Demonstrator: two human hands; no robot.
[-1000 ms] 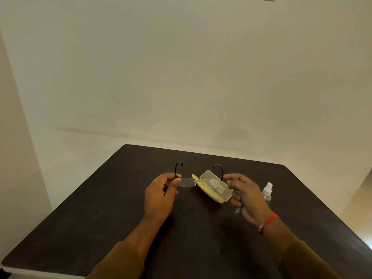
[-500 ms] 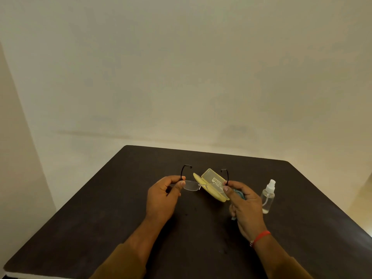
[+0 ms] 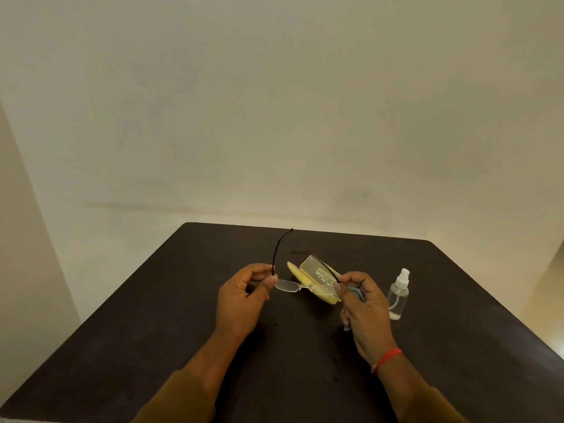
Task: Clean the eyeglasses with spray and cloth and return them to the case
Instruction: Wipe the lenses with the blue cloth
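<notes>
Both hands [image 3: 244,297] [image 3: 366,312] on eyeglasses [image 3: 286,285], perhaps cloth [image 3: 356,292]

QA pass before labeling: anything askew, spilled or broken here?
Nothing spilled or broken. Spray bottle stands upright; case lies open. Only asymmetry: on the eyeglasses, pinched by left hand and right hand, one temple sticks up, the other lies low across the case.

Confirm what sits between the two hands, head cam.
In the head view, the eyeglasses span the gap, left hand and right hand each pinching one end. The open yellow case lies on the table just behind them.
</notes>
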